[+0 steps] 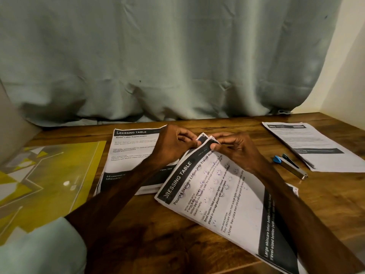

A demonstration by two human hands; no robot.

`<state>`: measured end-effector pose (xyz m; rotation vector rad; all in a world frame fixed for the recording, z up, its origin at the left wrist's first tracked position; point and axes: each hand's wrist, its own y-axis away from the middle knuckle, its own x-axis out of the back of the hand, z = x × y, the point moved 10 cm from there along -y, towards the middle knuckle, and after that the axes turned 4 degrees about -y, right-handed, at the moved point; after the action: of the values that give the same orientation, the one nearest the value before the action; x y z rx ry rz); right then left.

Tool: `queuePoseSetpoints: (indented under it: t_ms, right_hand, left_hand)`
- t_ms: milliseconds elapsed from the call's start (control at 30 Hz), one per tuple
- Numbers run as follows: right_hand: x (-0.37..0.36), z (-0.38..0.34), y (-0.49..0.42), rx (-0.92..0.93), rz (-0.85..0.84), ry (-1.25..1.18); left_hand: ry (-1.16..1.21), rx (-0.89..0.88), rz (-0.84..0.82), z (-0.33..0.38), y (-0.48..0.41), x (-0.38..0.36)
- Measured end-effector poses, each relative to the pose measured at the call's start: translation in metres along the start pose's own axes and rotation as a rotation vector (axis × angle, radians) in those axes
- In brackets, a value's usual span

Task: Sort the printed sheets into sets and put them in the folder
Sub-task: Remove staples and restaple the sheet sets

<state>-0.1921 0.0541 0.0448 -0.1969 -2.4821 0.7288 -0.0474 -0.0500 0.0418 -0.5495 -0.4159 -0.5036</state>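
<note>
Pinched at its raised far corner between curled fingers of left hand and right hand, thumbs and forefingers closed on the paper: white printed sheet set headed "Pouring Skincare Lotion". Lying angled on the brown wooden tabletop, partly overlapping a second white printed stack headed "Bottle Label Replacement". Further right: silver stapler with blue tip, then a third white printed stack. At far left, flat on the tabletop: yellow translucent plastic folder.
</note>
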Motion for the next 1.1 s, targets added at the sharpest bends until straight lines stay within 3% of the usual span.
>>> queuePoseSetpoints:
  t_ms: [700, 1100]
  right_hand:
    - [0.002, -0.005, 0.001, 0.020, 0.015, 0.004]
    - [0.003, -0.002, 0.003, -0.007, 0.024, 0.015]
  left_hand:
    - [-0.163, -0.171, 0.050, 0.032, 0.012, -0.004]
    - [-0.287, -0.355, 0.063, 0.044, 0.011, -0.002]
